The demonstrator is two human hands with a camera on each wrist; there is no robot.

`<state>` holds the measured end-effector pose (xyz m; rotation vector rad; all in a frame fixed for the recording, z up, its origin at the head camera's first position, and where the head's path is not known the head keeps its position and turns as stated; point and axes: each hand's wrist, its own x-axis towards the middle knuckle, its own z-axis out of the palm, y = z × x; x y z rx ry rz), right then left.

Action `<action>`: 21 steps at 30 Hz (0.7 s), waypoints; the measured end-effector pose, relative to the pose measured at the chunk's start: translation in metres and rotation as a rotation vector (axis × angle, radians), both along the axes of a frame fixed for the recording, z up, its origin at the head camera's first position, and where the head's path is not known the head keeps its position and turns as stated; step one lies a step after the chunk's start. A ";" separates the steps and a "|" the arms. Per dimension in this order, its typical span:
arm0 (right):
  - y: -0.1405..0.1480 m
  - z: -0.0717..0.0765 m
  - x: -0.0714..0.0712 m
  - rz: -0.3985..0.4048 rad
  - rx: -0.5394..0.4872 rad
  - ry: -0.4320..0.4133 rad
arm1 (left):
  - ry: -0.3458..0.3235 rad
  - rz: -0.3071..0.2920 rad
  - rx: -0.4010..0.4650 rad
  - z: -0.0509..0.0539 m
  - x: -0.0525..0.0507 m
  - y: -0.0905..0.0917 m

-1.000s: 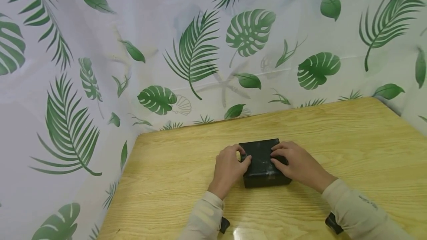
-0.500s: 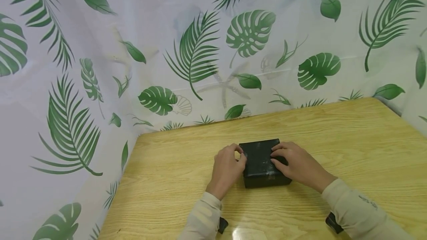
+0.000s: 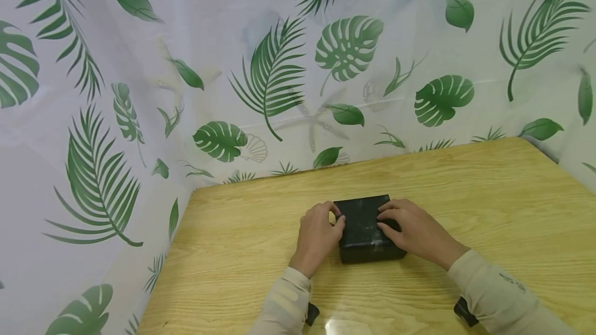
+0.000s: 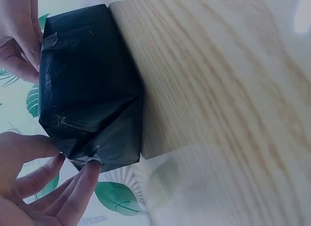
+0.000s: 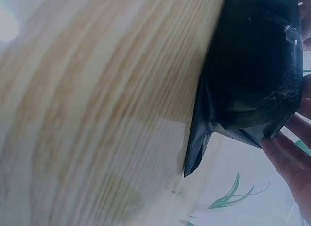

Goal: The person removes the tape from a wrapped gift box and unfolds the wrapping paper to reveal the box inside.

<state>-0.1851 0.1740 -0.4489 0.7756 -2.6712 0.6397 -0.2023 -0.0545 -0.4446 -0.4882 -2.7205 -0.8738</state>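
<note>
A black wrapped package (image 3: 362, 221) lies on the wooden table, its surface creased and shiny. At its left edge my left hand (image 3: 317, 234) curls thumb and index finger together, pinching the wrapping. The left wrist view shows these fingertips (image 4: 92, 165) on the folded end of the package (image 4: 90, 75). My right hand (image 3: 416, 227) rests on the right edge, its fingers loosely bent. In the right wrist view, fingers (image 5: 279, 153) of that hand touch the upper edge of the package (image 5: 252, 65), and a loose flap (image 5: 198, 143) hangs at its end.
The wood-grain table (image 3: 242, 237) extends around the package. A white cloth with green leaves (image 3: 279, 81) hangs behind and to the left. Black straps or devices (image 3: 465, 311) show beneath both beige sleeves (image 3: 500, 288).
My left thumb has moved left from the package's top toward the index finger at the left edge. The right hand and the package have barely moved.
</note>
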 end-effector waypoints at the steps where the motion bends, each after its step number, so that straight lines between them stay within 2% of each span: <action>1: 0.000 0.000 0.000 -0.001 0.000 0.001 | 0.001 -0.001 0.003 0.000 0.000 0.000; 5: 0.000 0.000 0.000 -0.004 0.000 0.011 | 0.009 0.009 -0.003 0.001 0.000 0.001; 14: 0.000 0.000 0.000 -0.006 -0.014 -0.002 | 0.053 0.050 -0.124 0.005 0.003 0.006; 21: 0.000 -0.001 0.001 -0.007 -0.011 -0.001 | 0.041 0.017 -0.144 0.002 0.002 0.006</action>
